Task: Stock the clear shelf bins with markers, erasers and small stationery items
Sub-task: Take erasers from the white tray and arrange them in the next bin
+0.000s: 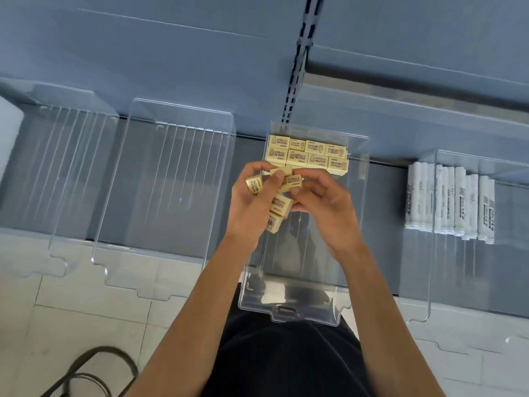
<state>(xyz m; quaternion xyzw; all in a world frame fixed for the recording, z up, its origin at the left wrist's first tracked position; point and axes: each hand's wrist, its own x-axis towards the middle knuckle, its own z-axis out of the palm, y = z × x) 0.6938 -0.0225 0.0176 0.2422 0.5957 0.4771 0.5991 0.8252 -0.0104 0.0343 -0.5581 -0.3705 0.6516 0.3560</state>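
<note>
Left hand (252, 199): grips loose yellow erasers (282, 206) over the clear bin (359, 224).
Right hand (326, 204): pinches the top eraser (292, 181).
Stocked rows (307, 153): just beyond both hands.

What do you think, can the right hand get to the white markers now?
Probably yes. The white markers lie in an open-topped clear bin, with nothing between them and the right hand. It pinches erasers together with the left hand, so it must let go first.

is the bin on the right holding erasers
No, the right bin holds a row of white markers; the erasers lie in the middle bin.
</note>
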